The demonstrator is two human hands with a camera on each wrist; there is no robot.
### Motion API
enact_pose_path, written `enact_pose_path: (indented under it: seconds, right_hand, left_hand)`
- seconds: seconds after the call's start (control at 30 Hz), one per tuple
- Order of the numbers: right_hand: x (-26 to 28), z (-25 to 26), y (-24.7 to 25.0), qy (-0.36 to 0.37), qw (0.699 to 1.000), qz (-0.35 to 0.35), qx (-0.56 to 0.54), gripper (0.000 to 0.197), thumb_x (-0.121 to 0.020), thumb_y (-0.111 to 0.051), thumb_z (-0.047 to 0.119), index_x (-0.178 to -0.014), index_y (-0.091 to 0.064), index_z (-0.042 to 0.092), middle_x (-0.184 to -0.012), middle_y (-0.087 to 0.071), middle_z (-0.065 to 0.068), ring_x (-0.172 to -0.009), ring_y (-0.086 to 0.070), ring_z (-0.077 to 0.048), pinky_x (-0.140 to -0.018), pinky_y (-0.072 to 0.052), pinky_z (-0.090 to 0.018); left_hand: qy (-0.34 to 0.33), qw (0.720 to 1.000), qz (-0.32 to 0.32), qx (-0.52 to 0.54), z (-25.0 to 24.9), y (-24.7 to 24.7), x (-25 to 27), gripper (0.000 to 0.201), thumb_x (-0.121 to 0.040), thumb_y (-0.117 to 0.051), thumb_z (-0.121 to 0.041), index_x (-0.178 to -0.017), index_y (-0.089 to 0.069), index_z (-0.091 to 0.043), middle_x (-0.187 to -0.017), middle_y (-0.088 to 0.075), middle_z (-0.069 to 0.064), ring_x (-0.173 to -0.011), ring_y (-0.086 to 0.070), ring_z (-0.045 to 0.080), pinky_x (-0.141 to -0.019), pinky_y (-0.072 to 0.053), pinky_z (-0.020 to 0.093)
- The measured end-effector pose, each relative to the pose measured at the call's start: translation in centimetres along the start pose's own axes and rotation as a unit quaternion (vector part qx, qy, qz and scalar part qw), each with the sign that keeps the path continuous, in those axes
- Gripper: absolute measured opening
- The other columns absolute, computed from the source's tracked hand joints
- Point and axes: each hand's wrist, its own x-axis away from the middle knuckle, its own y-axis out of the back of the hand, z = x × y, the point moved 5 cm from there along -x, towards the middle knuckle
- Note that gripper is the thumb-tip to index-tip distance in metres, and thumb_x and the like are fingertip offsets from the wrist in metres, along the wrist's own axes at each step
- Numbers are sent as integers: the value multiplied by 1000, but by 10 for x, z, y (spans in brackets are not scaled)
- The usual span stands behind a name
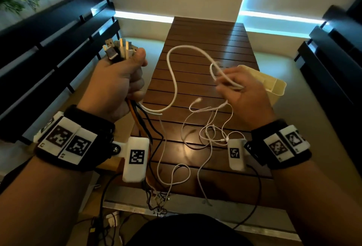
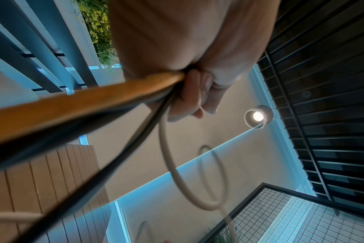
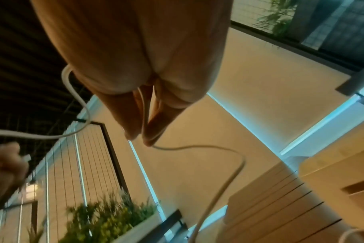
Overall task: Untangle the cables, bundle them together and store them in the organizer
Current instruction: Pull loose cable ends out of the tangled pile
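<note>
My left hand grips a bundle of cables, with their USB plugs sticking up out of the fist. Orange, black and white cords hang below it past the table's near edge. A thick white cable loops from that fist across to my right hand, which holds it among curled fingers above the slatted table. Thin white cables lie tangled under the right hand. The cream organizer stands right behind the right hand, partly hidden by it.
Dark benches flank the narrow wooden table on both sides. More cords and a power strip lie on the floor by my knees. A lit ceiling lamp shows in the left wrist view.
</note>
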Motion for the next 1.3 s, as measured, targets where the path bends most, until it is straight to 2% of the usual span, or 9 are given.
enact_pose_path:
  seconds: [0.13,0.3,0.47,0.6,0.73,0.87,0.93,1.07,1.3]
  right_hand:
    - [13,-11,-10,-18,1000,23,-6,18,-86,-72,7,-96,-71,22,-108,-67,4,-94,-64,-3,-78,-49,-9]
    - [16,-2,4,-98,986,4,-133,11,-90,-70,11,-93,-70,22,-83,-75,-4,-74,-74,-19,-67,-61,-34]
    - [38,21,-15,-187,952,213,-115,9,-90,-67,10,-98,-64,14,-80,-75,-5,-66,-73,-19,-61,-60,-30]
    - [77,25,-52,-236,859,451,-55,15,-92,-66,20,-106,-61,21,-87,-76,-2,-72,-74,-14,-65,-59,-22]
    - [111,25,-77,-272,739,604,-121,32,-89,-70,25,-119,-58,25,-100,-75,-4,-85,-72,-15,-85,-58,-34]
    - [106,-5,-90,-222,793,567,30,78,-69,-75,64,-138,-44,42,-134,-56,18,-118,-56,-5,-105,-46,-40]
    - [106,-16,-99,-216,821,527,42,89,-68,-78,63,-144,-35,45,-142,-43,21,-127,-44,-3,-109,-41,-38]
    - [129,-35,-138,-191,807,550,97,100,-66,-79,65,-148,-24,48,-155,-26,15,-136,-37,-13,-110,-40,-42]
    - [159,-63,-190,-56,791,541,280,61,-81,-74,42,-134,-51,25,-130,-43,0,-120,-40,-24,-87,-50,-39]
  left_hand:
    - [-3,1000,-5,6,-2,4,-1,24,-102,-51,-31,-83,-53,-17,-49,-26,-7,-39,-20,6,-38,-24,17]
    - [9,1000,-9,21,0,8,-5,25,-102,-51,-31,-80,-52,-18,-47,-27,-10,-37,-20,4,-36,-22,16]
    - [12,1000,1,13,1,10,-6,26,-102,-52,-32,-80,-53,-18,-48,-26,-8,-38,-19,5,-37,-22,16]
    - [24,1000,1,7,3,17,-10,26,-102,-52,-33,-80,-53,-18,-47,-26,-9,-37,-19,5,-37,-23,16]
    - [36,999,-9,3,4,28,-10,28,-101,-52,-33,-78,-52,-18,-46,-25,-10,-37,-19,4,-36,-22,16]
    - [40,999,-15,-6,6,38,-7,28,-102,-51,-32,-77,-52,-18,-47,-24,-9,-37,-18,4,-37,-22,15]
    - [43,999,-21,-6,8,40,-4,28,-102,-51,-31,-77,-52,-17,-47,-23,-8,-37,-17,4,-37,-21,15]
    - [49,998,-32,-9,9,47,4,27,-102,-50,-29,-78,-52,-17,-47,-25,-9,-37,-18,5,-36,-20,16]
    - [52,997,-49,-8,2,63,17,27,-102,-50,-30,-80,-52,-16,-48,-25,-8,-39,-19,6,-36,-21,17]
